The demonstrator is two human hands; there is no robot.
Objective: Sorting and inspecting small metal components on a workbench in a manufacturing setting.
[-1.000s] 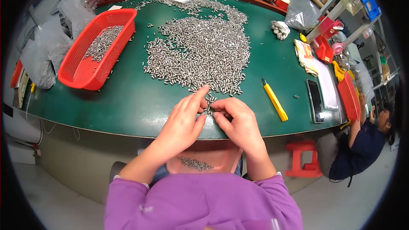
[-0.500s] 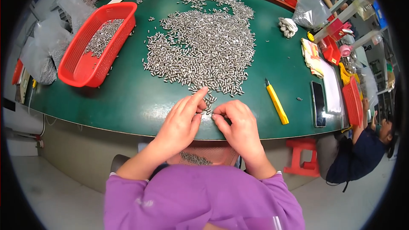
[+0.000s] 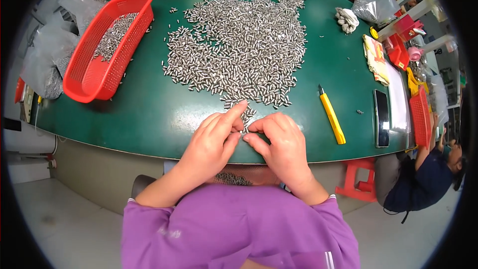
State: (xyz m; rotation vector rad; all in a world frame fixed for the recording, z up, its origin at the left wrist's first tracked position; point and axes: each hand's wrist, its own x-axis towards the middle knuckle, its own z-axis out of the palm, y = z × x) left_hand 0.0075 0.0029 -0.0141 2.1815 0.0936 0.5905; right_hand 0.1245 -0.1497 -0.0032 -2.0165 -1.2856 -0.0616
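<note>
A large heap of small silvery metal pins (image 3: 239, 45) covers the middle of the green table. From its near edge a thin trail of pins (image 3: 247, 115) runs between my hands at the front edge. My left hand (image 3: 211, 137) has its index finger stretched along the trail. Its thumb and another bent finger come close together at the trail's near end. Opposite it, my right hand (image 3: 281, 139) is curled, with thumb and index fingertip drawn together beside the same pins. Whatever sits between the fingertips is too small and covered to make out.
On the left stands a red basket (image 3: 72, 82) with pins inside, beside clear plastic bags (image 3: 52, 60). To the right lie a yellow cutter knife (image 3: 332, 119), a phone (image 3: 382, 118), a cloth (image 3: 376, 60) and white gloves (image 3: 347, 20). Another person (image 3: 418, 184) sits at far right.
My right thumb has moved slightly left, nearer the left fingertips. The view has shifted a little, so the table things sit slightly differently in it. The left hand looks nearly the same.
</note>
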